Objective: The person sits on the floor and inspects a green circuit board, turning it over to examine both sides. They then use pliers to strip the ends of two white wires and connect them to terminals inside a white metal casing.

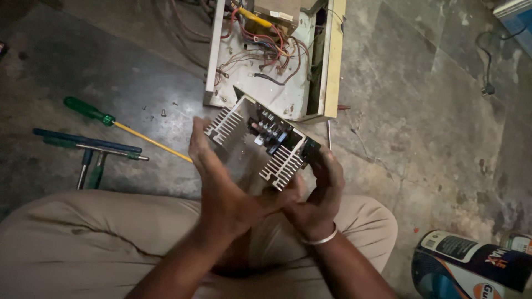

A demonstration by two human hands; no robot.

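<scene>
Nearest the camera, khaki-trousered knees [83, 243] are seen, drawn up over the floor. Just above them, a finned metal heat-sink module [260, 145] is held between both hands, tilted, its open face turned upward; dark components are seen seated between two rows of fins. The left hand [221, 188] is laid against the module's near-left side, fingers extended and pressed together along its edge; slight motion blur is noted. The right hand [318, 194] is wrapped under the module's right corner, fingers curled around it, thumb to the inside. A metal bangle [320, 239] is worn at that wrist.

The surface is a worn, stained concrete floor [432, 127], mottled grey, scuffed, dimly lit. Left of the module, a green-handled screwdriver [119, 124] with a yellow shaft is laid on the floor, its tip pointing toward the module; further left, a dark blue-handled tool [86, 140] and a green-handled tool [88, 166] are laid together. Small screws [163, 112] are scattered above the screwdriver. Lower right of the module, a dark printed can [471, 266] is seen on its side.

Beyond the module, an opened cream metal chassis [277, 55] is set on the floor, red and yellow wiring exposed. Far right of it, a black cable [487, 66] is trailed.
</scene>
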